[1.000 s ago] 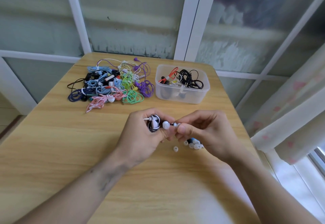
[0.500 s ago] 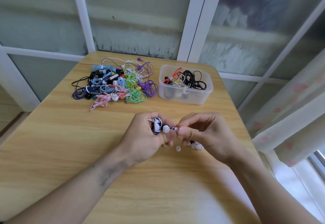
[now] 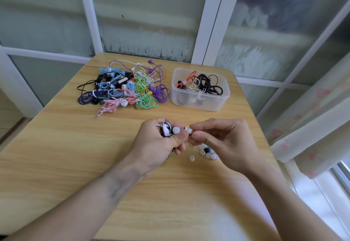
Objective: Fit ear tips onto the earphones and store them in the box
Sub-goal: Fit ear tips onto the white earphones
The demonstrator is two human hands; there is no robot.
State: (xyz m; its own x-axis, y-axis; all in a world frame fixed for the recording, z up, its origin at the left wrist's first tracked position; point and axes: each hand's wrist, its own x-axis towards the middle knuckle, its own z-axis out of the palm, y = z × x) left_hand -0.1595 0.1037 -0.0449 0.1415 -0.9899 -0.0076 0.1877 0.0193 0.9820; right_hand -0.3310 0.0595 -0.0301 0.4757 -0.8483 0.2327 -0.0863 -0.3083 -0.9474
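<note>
hands (image 3: 191, 138) on earphones (image 3: 166, 129), ear tip (image 3: 188, 130)

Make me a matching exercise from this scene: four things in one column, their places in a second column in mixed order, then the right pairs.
Things:
1. black earphone bundle
2. pink-and-white earphone bundle
3. black-and-white earphones
4. lone white ear tip

Places:
A. held in the left hand
B. loose on the table, between the wrists
C. inside the clear box
D. near edge of the coloured pile

Pairs: 1-C, 2-D, 3-A, 4-B
</note>
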